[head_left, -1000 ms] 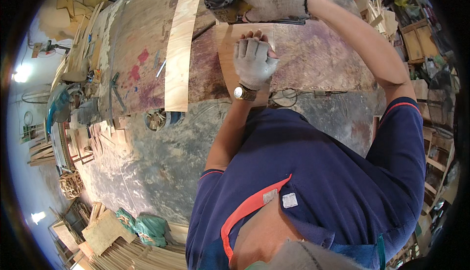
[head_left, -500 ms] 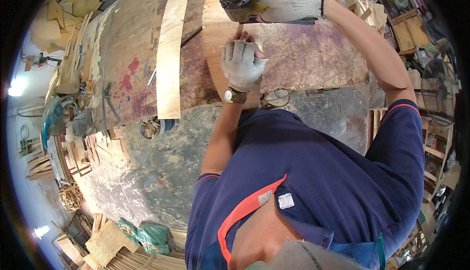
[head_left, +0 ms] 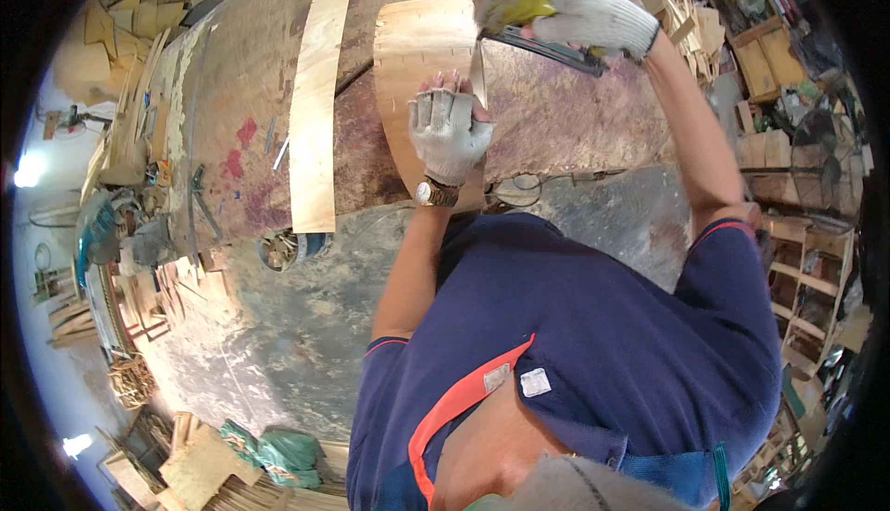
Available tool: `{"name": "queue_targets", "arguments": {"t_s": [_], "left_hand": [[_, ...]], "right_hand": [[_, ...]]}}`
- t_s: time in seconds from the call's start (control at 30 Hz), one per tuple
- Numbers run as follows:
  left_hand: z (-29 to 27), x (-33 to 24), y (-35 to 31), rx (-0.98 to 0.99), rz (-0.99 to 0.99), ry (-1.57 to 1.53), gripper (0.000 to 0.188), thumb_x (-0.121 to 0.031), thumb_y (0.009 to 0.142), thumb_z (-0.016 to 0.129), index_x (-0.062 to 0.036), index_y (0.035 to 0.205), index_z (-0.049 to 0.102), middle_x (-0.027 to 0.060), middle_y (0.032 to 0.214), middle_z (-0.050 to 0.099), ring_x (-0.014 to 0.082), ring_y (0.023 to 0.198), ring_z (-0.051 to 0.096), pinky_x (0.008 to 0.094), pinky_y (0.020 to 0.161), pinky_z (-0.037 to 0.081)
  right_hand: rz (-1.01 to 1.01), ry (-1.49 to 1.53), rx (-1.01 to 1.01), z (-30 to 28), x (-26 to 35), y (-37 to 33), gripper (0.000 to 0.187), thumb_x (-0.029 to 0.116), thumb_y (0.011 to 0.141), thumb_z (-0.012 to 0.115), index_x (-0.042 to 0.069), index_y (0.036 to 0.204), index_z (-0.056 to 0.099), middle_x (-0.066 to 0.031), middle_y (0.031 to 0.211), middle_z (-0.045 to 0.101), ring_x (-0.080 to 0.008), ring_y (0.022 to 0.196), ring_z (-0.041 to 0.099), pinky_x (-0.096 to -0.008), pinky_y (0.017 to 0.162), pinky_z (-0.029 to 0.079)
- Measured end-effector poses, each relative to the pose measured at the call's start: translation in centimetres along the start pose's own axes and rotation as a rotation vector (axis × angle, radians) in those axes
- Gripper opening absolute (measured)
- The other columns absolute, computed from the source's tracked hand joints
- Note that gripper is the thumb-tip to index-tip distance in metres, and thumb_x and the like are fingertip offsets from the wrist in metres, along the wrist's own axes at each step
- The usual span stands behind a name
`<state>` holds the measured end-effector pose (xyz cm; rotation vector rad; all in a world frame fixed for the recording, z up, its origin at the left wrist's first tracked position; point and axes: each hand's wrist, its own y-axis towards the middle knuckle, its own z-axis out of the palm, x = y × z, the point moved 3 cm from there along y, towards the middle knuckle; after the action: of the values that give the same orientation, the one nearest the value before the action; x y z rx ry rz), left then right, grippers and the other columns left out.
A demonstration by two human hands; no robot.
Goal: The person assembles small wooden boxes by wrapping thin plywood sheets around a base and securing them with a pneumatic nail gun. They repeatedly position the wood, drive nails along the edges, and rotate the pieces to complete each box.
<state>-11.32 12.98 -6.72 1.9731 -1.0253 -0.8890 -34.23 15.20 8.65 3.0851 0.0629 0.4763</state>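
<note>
My left hand (head_left: pixel 449 138), in a white fingerless-tipped work glove, lies flat with fingers stretched on a pale plywood panel (head_left: pixel 423 27). Short staple-like marks run in a row across the panel's far part. In a white glove, my right hand (head_left: pixel 593 12) grips a black and yellow staple gun (head_left: pixel 521 9), blurred by motion. The gun is held at the panel's right side, its long magazine slanting down to the right. Whether its nose touches the wood is not clear. The panel's near end is partly hidden by my left hand and wrist.
A long plywood strip (head_left: pixel 315 108) lies across the stained worktable (head_left: pixel 243 71) and overhangs its near edge. Below that edge sits a round container (head_left: pixel 281 250) of scraps. Wood offcuts (head_left: pixel 139 11) are heaped at far left; a wooden shelf rack (head_left: pixel 805 279) stands at right.
My right hand has moved the staple gun right, off the panel's far part, and turned it to a slant. My left hand stays on the panel, both slightly further left in view.
</note>
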Motion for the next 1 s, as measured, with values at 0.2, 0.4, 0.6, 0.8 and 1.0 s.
{"name": "queue_targets", "arguments": {"t_s": [0.2,0.4,0.6,0.8,1.0], "left_hand": [[-0.9,-0.6,-0.9,0.033,-0.045,-0.003,0.024,-0.011,0.081,0.072,-0.0069,0.103,0.08,0.0105,0.117,0.076,0.0323,0.115,0.071,0.0496,0.103,0.054],[-1.4,-0.6,-0.9,0.062,-0.013,-0.001,0.029,-0.012,0.081,0.073,-0.0071,0.11,0.079,0.0108,0.122,0.075,0.0315,0.119,0.069,0.0496,0.104,0.053],[-2.7,-0.5,0.5,0.204,-0.069,-0.075,0.035,-0.01,0.08,0.071,-0.0033,0.114,0.077,0.013,0.122,0.074,0.034,0.12,0.068,0.0465,0.104,0.053],[-7.8,8.6,3.4,0.236,-0.3,-0.202,0.054,0.005,0.087,0.063,-0.0074,0.139,0.068,0.015,0.139,0.068,0.0332,0.125,0.066,0.0422,0.11,0.051],[-8.0,11.9,1.9,0.624,-0.287,-0.327,0.065,0.003,0.09,0.062,-0.0078,0.154,0.054,0.0161,0.154,0.057,0.0334,0.141,0.055,0.0391,0.119,0.044]], "right_hand": [[0.54,0.398,-0.101,12.5,-10.2,-1.1,0.039,0.023,0.093,0.073,0.007,0.129,0.068,-0.0123,0.079,0.072,-0.0225,0.068,0.072,-0.0388,0.064,0.06],[0.713,0.023,-0.133,26.3,-12.8,-2.6,0.064,0.021,0.087,0.078,0.018,0.147,0.058,-0.0248,0.132,0.059,-0.0451,0.114,0.065,-0.0518,0.099,0.055],[0.285,0.5,-0.569,22.8,-4.0,-4.9,0.075,0.018,0.09,0.075,0.009,0.158,0.044,-0.0243,0.134,0.06,-0.0411,0.121,0.063,-0.0468,0.102,0.053],[-0.069,0.367,-0.605,17.6,3.9,-6.9,0.072,0.004,0.084,0.07,0.008,0.153,0.05,-0.0187,0.153,0.055,-0.0388,0.132,0.059,-0.0467,0.108,0.05],[-0.159,0.33,-0.5,20.2,4.4,-7.2,0.078,0.0,0.082,0.068,0.011,0.157,0.049,-0.0197,0.163,0.045,-0.04,0.141,0.054,-0.0451,0.113,0.049]]}}
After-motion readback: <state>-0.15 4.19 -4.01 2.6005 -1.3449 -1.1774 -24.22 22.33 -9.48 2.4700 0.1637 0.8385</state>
